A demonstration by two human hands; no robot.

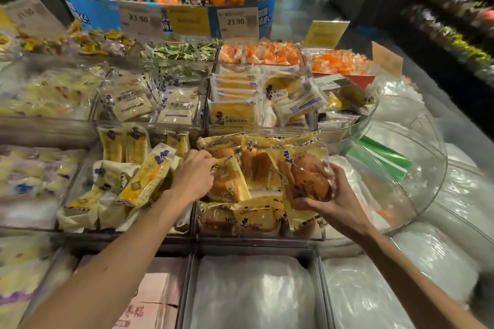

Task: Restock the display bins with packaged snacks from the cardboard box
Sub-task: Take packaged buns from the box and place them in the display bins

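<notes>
Fingers of the right hand [336, 203] are curled round a wrapped bun [307, 181] at three o'clock of the bin [260, 239], while the edge of a lying packet [227, 184] is pinched by the left hand [192, 176]. Placing is judged in hand; a gap must next be cleared for the bun.

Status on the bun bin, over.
Left hand pinches the upright bun pack in the front bin. Right hand grips a second bun pack at its right end. Bin crowded, nothing blocking.

"23.90" on a white price tag [138, 19] and on another white tag [235, 21]
</notes>
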